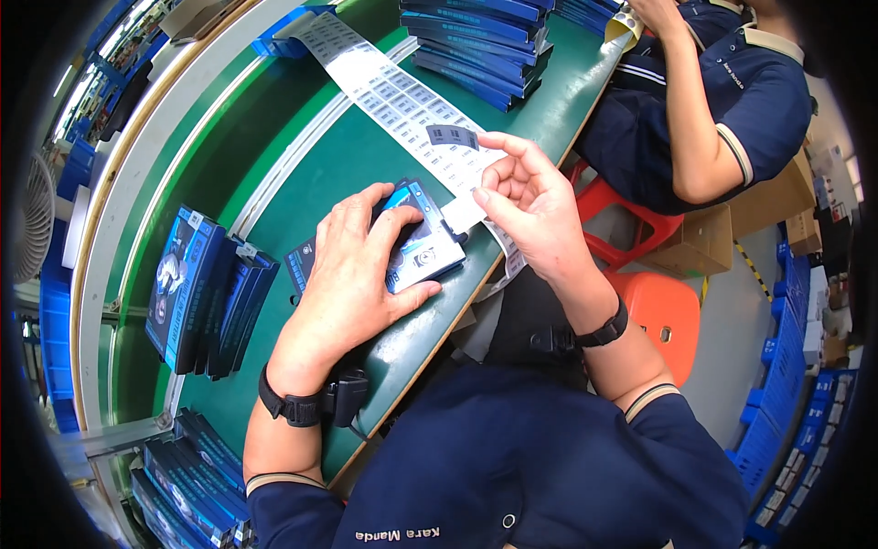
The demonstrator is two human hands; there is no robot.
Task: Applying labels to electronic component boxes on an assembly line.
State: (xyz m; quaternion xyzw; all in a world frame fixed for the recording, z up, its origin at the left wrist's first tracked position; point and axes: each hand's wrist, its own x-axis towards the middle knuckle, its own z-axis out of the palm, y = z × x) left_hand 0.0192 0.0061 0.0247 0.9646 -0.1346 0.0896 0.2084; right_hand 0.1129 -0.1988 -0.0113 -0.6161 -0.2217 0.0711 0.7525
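While your left hand (352,274) lies flat with fingers spread, pressing down a blue and white packaged box (416,240) on the green belt (302,192), your right hand (530,206) hangs above the box's far edge and pinches a small dark sticker (453,136) between thumb and fingertips. Beneath that hand runs a long white label strip (384,87), passing from the upper left down over the table edge. To your left, a row of dark blue boxes (206,288) stands on edge; further boxes lie stacked near the lower left (187,476) and at the top (480,46). At upper right, a co-worker's arm (700,119) shows above an orange stool (663,320).
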